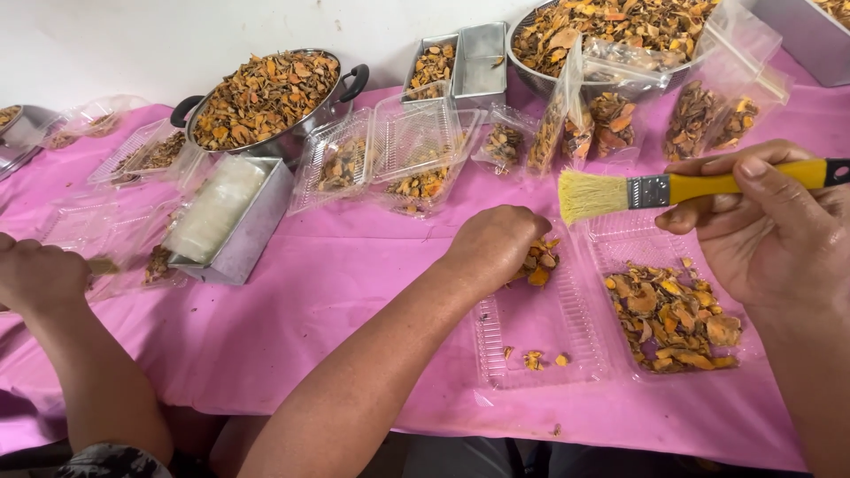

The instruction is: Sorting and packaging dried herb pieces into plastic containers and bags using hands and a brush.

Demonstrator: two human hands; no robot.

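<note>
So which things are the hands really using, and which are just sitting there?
In use:
- left hand holding dried orange pieces
- right hand holding a yellow brush
- open clear tray

Just sitting there:
- two-handled pot of pieces
- big bowl
- filled bags
- metal tins

Left hand (496, 243) clutches orange dried slices (538, 263) over open clear clamshell box (540, 350). Right hand (770, 230) holds yellow-handled brush (655, 188) above filled half. Pink tablecloth (310, 301); co-worker's hand (35, 274) far left.
</note>
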